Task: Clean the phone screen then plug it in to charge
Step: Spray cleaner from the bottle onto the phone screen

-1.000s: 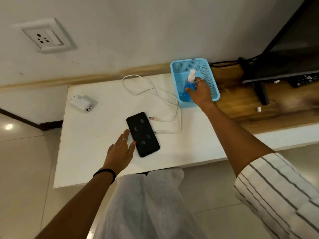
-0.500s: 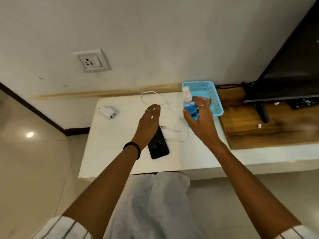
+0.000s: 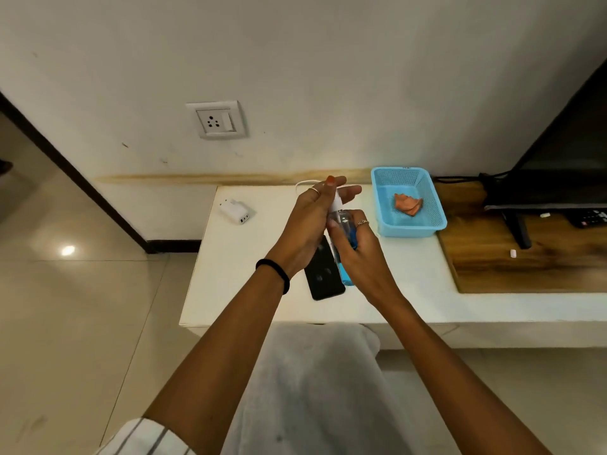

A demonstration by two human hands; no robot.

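Observation:
A black phone [image 3: 323, 277] lies face up on the white table [image 3: 243, 274], partly hidden under my hands. My right hand [image 3: 359, 254] grips a clear spray bottle of blue liquid [image 3: 345, 231] above the phone. My left hand [image 3: 312, 221] closes its fingers on the bottle's white cap at the top. A white charger adapter [image 3: 237, 211] lies at the table's far left. Only a loop of the white cable [image 3: 303, 184] shows behind my left hand. An orange cloth [image 3: 407, 203] lies in the blue basket [image 3: 381, 198].
A wall socket [image 3: 216, 120] sits on the wall above the table. To the right are a wooden board [image 3: 512, 264], a TV stand foot [image 3: 519, 229], a remote [image 3: 589, 218] and black cables. My lap in grey cloth is below the table edge.
My right hand lifted the spray bottle out of the basket and brought it over the phone. My left hand left the phone's side and rose to the bottle's cap.

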